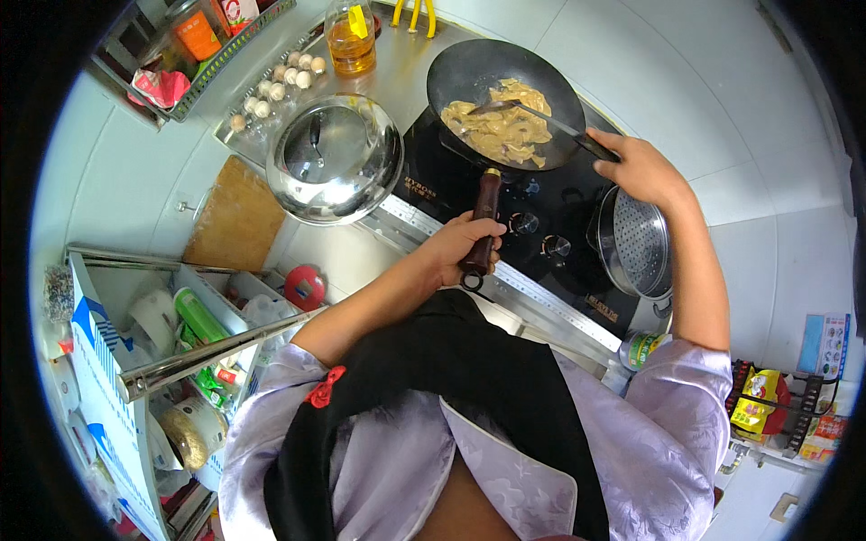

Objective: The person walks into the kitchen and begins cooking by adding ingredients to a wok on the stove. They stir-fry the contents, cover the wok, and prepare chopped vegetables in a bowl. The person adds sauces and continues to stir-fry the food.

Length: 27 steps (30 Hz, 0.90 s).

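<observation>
My left hand (467, 249) grips the dark brown wooden handle (488, 196) of a black wok (467, 67). The wok sits tilted over the far part of a black glass cooktop (433, 159). Sliced, pale brown food (500, 138), perhaps meat, lies in its bowl. My right hand (639, 166) holds the black grip of a spatula (555, 123) from the right side. The spatula's metal blade rests on the food, near the middle of the wok.
Left of the cooktop lies a domed steel lid (335, 196) with a glass centre. Behind it are eggs (277, 91) in a clear carton and an oil bottle (352, 54). A steamer pot (636, 243) stands on the right. A cutting board (237, 216) leans against the left wall.
</observation>
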Each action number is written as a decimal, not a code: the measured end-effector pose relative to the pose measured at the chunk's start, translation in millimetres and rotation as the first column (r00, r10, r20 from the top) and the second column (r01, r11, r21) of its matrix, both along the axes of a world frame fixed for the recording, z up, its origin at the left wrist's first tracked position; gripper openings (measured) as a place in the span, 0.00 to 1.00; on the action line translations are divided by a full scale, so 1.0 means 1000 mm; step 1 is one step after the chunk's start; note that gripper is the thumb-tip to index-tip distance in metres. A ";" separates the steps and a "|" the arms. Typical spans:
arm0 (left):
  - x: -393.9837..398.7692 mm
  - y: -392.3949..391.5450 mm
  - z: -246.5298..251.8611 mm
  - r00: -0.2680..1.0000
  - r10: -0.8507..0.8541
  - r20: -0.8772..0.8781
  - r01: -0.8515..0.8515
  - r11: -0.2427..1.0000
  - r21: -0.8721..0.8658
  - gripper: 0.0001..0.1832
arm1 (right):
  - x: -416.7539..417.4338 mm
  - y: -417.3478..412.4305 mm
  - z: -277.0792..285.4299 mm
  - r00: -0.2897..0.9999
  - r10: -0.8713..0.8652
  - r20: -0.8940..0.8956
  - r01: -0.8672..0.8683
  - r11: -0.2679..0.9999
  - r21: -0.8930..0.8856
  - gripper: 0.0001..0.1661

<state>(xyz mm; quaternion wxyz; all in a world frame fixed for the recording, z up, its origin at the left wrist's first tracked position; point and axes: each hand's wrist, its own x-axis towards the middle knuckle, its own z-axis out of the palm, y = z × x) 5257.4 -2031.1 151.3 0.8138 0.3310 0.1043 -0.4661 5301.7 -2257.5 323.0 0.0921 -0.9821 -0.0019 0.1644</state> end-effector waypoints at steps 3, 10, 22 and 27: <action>0.001 0.001 0.000 1.000 -0.003 -0.007 0.003 1.000 0.000 0.14 | -0.015 -0.001 0.003 0.994 0.091 -0.063 -0.097 0.989 -0.107 0.30; 0.003 -0.001 -0.001 0.999 -0.042 0.029 0.042 0.999 0.010 0.18 | 0.017 -0.025 -0.058 0.977 -0.051 0.206 0.052 0.999 0.003 0.31; 0.002 -0.004 -0.001 0.999 -0.046 -0.011 0.046 0.999 -0.001 0.18 | -0.016 -0.052 -0.001 0.985 -0.167 -0.045 0.171 0.979 0.113 0.33; 0.001 0.001 -0.001 1.000 -0.019 0.006 0.019 0.999 0.032 0.18 | -0.041 -0.042 0.047 0.996 0.010 -0.088 -0.022 0.990 -0.140 0.32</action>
